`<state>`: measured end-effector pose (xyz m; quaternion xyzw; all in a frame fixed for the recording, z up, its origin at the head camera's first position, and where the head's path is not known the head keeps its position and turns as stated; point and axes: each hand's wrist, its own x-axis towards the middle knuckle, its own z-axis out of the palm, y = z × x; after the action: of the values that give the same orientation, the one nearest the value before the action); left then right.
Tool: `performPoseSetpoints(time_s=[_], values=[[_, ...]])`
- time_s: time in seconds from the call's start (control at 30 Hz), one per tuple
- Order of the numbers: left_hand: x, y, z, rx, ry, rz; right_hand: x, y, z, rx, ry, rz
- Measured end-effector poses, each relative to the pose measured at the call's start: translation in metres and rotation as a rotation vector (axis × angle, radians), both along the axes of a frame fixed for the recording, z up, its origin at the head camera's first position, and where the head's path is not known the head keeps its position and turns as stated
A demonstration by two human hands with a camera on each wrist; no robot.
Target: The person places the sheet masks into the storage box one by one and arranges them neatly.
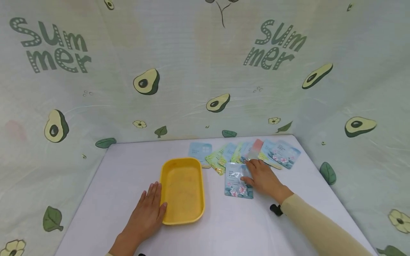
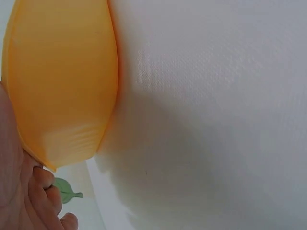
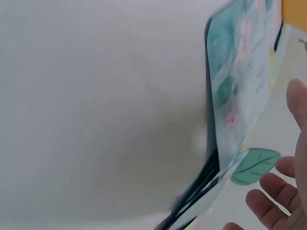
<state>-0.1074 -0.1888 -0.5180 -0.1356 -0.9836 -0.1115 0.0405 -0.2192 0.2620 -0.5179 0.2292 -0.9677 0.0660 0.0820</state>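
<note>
My left hand (image 1: 147, 209) lies along the left side of a yellow plastic tray (image 1: 182, 222), fingers straight and together, thumb at the rim. In the left wrist view, fingers (image 2: 41, 191) show at the edge of the tray (image 2: 62, 86). My right hand (image 1: 264, 179) hovers over the right edge of a flat blue sachet with pink flowers (image 1: 237, 190), overlapping it in the head view. Its fingers (image 3: 268, 206) are spread and loosely bent in the right wrist view, apart from the flowered sachet (image 3: 240, 81).
Behind the right hand, several blue and green sachets (image 1: 227, 153) overlap in a fanned row, with a flowered one (image 1: 285, 154) at the right end. Another blue sachet (image 1: 200, 151) lies behind the tray. A white cloth (image 1: 128, 160) covers the table, and a printed curtain (image 1: 179, 53) surrounds it.
</note>
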Motion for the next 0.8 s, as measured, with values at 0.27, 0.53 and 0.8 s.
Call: performPoseSetpoints(time_s=[0.27,0.53,0.8], values=[[0.001,-0.001,-0.002,0.000,0.012,0.004,-0.027,-0.001,-0.007,0.053,-0.129,-0.045],[0.000,0.000,-0.003,-0.012,-0.005,0.012,-0.031,-0.003,-0.012,0.052,-0.123,-0.068],[-0.001,-0.001,-0.004,-0.005,-0.008,0.013,-0.023,-0.010,-0.008,-0.006,-0.040,-0.104]])
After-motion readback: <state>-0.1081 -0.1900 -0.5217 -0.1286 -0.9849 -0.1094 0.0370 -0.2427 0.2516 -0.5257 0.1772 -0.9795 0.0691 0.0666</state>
